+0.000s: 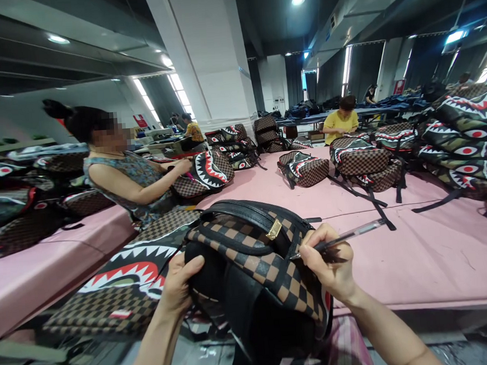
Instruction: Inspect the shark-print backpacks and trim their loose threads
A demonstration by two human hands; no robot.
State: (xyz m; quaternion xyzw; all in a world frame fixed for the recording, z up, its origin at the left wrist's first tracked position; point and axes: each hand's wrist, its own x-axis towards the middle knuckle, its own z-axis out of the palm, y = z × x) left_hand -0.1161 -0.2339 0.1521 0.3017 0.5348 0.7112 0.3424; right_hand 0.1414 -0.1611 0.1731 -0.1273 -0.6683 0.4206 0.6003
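Observation:
A brown-and-black checkered backpack (253, 259) is tilted up in front of me at the table's near edge, its black top handle (245, 209) and gold metal tag (274, 230) facing up. My left hand (179, 281) grips the backpack's left side, thumb over a black padded part. In my right hand (327, 257) a clear-barrelled pen (355, 231) is pinched, with its tip touching the checkered fabric beside the handle's right end. Left of it lies another backpack (128, 268) with a shark-mouth print, partly behind my left forearm.
The pink-covered table (408, 265) stretches away ahead. A co-worker (130, 174) at the left handles a shark-print backpack (209, 174). Another person in yellow (341, 123) works at the far side. Stacked backpacks (466, 150) stand at the right; a single backpack (303, 168) lies mid-table.

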